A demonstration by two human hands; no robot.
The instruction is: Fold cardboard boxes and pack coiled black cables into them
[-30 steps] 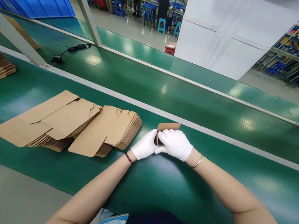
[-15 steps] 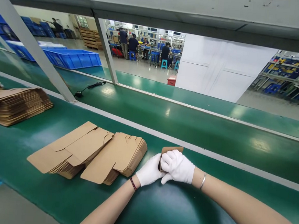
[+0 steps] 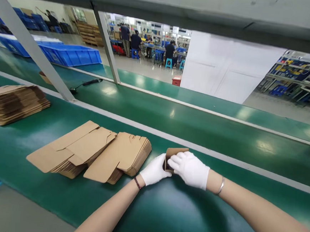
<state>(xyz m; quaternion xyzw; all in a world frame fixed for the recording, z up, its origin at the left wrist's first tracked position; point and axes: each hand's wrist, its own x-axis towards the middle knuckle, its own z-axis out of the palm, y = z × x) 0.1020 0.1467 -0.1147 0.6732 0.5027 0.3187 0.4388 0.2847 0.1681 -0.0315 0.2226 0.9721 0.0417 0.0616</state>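
Observation:
Both my hands wear white gloves and meet at a small brown cardboard box [image 3: 172, 151] over the green conveyor belt. My left hand [image 3: 154, 170] is wrapped around the box's left side. The fingers of my right hand [image 3: 189, 169] bend over its open top and right side, covering most of it; a flap stands up behind them. Left of my hands lie two stacks of flat, unfolded cardboard boxes: the nearer stack [image 3: 122, 152] is close to my left wrist, and the other stack [image 3: 72, 145] leans against it.
Another cardboard stack [image 3: 19, 101] lies at far left. A white rail [image 3: 143, 128] runs behind my hands. Beyond it are a slanted grey post [image 3: 39, 49], a black cable [image 3: 89, 83] and a blue crate [image 3: 71, 55]. A grey beam [image 3: 163, 9] crosses overhead. People work in the background.
My right hand has slid slightly right and loosened over the box, so more of its opening shows. My left hand keeps its hold. A small brown object now shows behind the slanted post.

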